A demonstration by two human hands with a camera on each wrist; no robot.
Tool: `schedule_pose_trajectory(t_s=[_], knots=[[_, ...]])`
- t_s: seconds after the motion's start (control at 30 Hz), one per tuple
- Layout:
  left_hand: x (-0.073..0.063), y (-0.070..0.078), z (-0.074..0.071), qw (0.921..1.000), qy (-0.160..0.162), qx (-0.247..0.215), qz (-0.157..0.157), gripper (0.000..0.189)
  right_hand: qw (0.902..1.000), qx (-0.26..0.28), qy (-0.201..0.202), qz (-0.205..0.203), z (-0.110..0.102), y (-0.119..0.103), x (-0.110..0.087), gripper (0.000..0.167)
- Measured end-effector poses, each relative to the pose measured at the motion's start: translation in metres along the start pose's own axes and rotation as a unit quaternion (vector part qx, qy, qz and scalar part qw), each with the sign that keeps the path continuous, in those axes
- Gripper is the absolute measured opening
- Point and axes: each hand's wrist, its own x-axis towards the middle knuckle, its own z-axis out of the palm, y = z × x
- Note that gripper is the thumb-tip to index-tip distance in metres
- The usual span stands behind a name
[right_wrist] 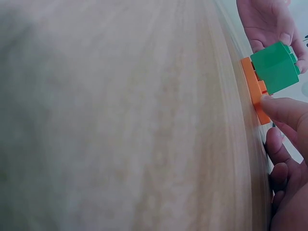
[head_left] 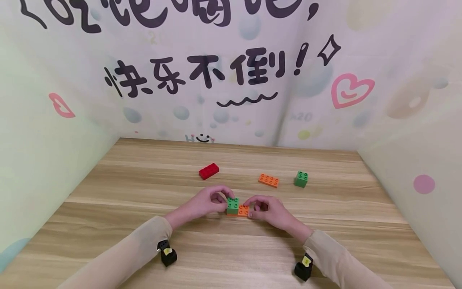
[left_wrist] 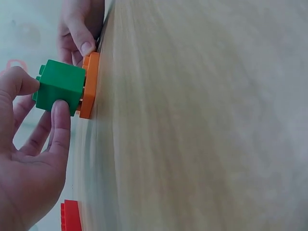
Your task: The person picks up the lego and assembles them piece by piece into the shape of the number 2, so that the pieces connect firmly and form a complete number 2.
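My left hand pinches a green building block between thumb and fingers. Under it lies a flat orange building brick, whose right-hand studs show beside the green block. In the left wrist view the green block stands slightly tilted on the orange brick, with a narrow gap between them. My right hand holds the right end of the orange brick; the right wrist view shows the thumb at its studs, next to the green block.
Farther back on the wooden table lie a red brick to the left, another flat orange brick, and a second green block to the right. A printed curtain stands behind the table, with pale walls on both sides.
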Motion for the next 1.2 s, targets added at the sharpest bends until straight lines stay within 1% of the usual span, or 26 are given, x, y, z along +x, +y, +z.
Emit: schedule_pose_trajectory(t_s=[0.1, 0.23, 0.57, 0.9, 1.2], knots=[[-0.0005, 0.0014, -0.0002, 1.0000, 0.002, 0.006, 0.000, 0.025, 1.0000, -0.006, 0.001, -0.002, 0.0003, 0.0008, 0.0008, 0.022], [-0.0008, 0.0024, -0.0003, 1.0000, 0.000, 0.001, 0.000, 0.025, 0.9999, -0.012, 0.002, -0.003, 0.0003, 0.0012, 0.0015, 0.022], [0.0021, 0.0029, -0.0012, 1.0000, 0.001, 0.006, -0.007, 0.025, 1.0000, -0.003, 0.000, 0.000, 0.0002, 0.0016, 0.0015, 0.022], [0.0001, 0.0009, 0.0004, 0.9999, 0.004, -0.004, 0.011, 0.024, 1.0000, -0.001, -0.002, 0.001, 0.0006, 0.0008, 0.0010, 0.021], [-0.0008, 0.0005, -0.0001, 0.9999, 0.015, 0.003, -0.004, 0.024, 1.0000, -0.003, -0.004, 0.004, 0.0007, 0.0007, 0.0012, 0.021]])
